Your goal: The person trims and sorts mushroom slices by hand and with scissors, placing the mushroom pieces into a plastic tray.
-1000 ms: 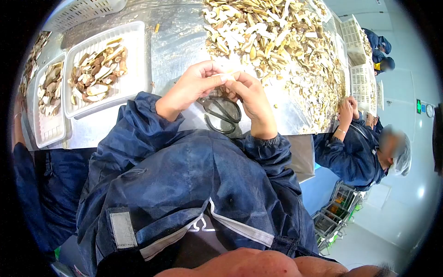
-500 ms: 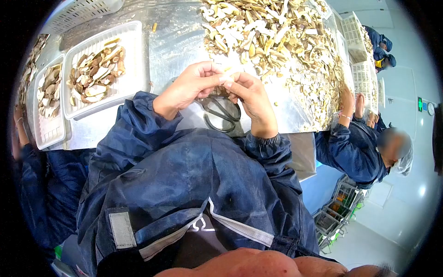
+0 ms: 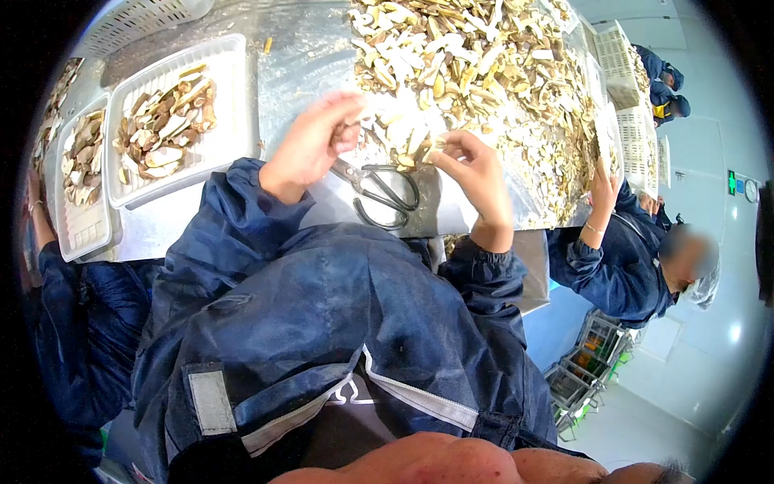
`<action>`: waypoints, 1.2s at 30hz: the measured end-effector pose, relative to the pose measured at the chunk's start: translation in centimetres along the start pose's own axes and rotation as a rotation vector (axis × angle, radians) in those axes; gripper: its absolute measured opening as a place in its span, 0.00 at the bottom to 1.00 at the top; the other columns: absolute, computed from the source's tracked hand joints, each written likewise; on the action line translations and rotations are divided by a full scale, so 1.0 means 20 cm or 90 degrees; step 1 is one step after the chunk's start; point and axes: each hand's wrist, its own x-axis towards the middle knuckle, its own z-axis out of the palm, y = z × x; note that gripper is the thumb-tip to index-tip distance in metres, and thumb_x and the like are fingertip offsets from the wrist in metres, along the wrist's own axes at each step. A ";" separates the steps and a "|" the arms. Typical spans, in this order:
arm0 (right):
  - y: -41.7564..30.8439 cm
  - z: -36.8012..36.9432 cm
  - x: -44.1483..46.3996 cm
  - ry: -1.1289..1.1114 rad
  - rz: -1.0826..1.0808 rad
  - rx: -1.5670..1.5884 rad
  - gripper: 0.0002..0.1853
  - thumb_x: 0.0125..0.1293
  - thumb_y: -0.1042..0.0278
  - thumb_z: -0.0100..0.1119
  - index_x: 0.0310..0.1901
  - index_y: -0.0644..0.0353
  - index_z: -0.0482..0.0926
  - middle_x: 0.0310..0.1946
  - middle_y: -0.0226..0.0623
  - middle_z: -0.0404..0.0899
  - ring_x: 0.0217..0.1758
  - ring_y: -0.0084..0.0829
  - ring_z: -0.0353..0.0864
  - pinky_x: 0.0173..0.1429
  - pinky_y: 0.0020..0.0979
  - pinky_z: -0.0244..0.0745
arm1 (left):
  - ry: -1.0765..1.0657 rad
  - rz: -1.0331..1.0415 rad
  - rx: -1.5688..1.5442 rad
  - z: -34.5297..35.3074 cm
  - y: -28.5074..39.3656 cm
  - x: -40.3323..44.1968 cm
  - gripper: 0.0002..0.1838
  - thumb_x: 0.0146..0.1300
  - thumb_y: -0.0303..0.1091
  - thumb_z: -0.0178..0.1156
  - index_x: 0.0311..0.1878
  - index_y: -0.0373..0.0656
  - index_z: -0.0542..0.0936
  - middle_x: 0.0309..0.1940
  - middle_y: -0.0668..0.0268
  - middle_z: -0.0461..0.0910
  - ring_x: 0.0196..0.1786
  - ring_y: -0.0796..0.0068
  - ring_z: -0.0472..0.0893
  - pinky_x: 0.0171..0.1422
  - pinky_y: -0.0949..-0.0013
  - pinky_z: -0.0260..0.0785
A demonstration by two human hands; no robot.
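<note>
My right hand [image 3: 477, 173] is at the near edge of the mushroom pile, thumb and fingertips pinched together on a mushroom slice [image 3: 431, 148]. To the left, my left hand [image 3: 316, 147] is raised over the metal table with its fingers curled. Motion smears its fingertips, so whether they hold anything is unclear. Between the hands lies a pair of scissors [image 3: 387, 194] with black handles, its blades partly beneath the left hand. Sliced mushrooms [image 3: 468, 64] are heaped beyond both hands, and strong glare washes out part of them.
Two white trays, a larger tray [image 3: 230, 93] and a narrower tray [image 3: 85, 234], hold mushroom slices at left. A perforated basket [image 3: 133, 28] stands behind them. At right, a co-worker's hand [image 3: 603, 189] is at the pile's edge, near white crates [image 3: 633, 133].
My hands were together over the scissors; now they are apart, the left moved left and the right moved right. More of the scissors shows. The co-worker's hand at right has shifted.
</note>
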 end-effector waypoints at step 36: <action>-0.09 0.28 0.16 -0.111 0.064 0.346 0.07 0.69 0.66 0.65 0.39 0.61 0.83 0.30 0.26 0.82 0.32 0.14 0.77 0.36 0.19 0.68 | -0.097 -0.011 0.085 -0.01 -0.02 0.01 0.11 0.70 0.36 0.64 0.50 0.41 0.81 0.36 0.72 0.80 0.34 0.84 0.77 0.33 0.79 0.69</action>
